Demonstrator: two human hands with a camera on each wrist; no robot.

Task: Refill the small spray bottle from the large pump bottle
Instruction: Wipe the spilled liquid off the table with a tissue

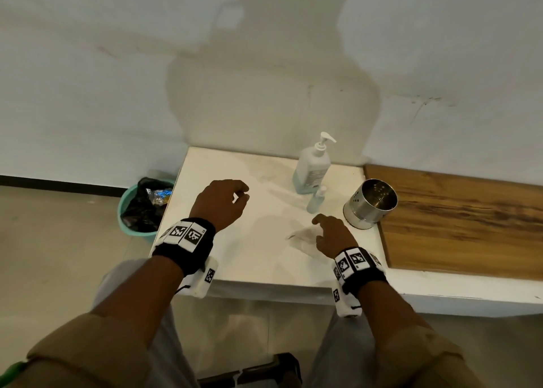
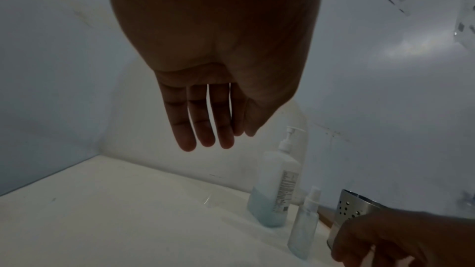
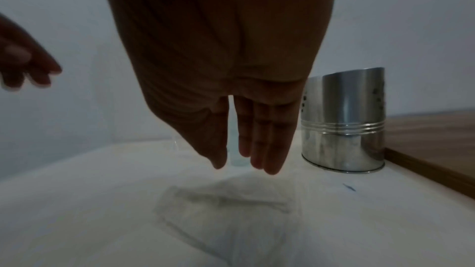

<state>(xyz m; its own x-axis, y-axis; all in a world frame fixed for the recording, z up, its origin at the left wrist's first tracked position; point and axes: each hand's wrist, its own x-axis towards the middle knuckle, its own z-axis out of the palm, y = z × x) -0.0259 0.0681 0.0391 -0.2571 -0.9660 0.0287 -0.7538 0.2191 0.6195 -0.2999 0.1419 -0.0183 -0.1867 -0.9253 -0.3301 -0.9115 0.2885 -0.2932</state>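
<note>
The large pump bottle point(image 1: 312, 166) stands upright near the wall, white-headed, with pale blue liquid low in it. Just in front of it stands the small spray bottle point(image 1: 316, 200), capped and upright. My left hand point(image 1: 239, 194) hovers over the white table point(image 1: 235, 249), left of both bottles, fingers loosely curled and empty. My right hand point(image 1: 318, 226) hangs just in front of the spray bottle without touching it, fingers relaxed and empty. The left wrist view shows the pump bottle point(image 2: 277, 186), spray bottle point(image 2: 306, 224) and straight fingers point(image 2: 203, 129). The right wrist view shows hanging fingers point(image 3: 270, 139).
A perforated steel cup point(image 1: 370, 202) stands right of the spray bottle, close to my right hand. A wooden board point(image 1: 458, 220) covers the table's right part. A crumpled clear plastic film point(image 1: 302, 239) lies under my right hand. A green bin point(image 1: 141, 208) with a black bag sits on the floor, left.
</note>
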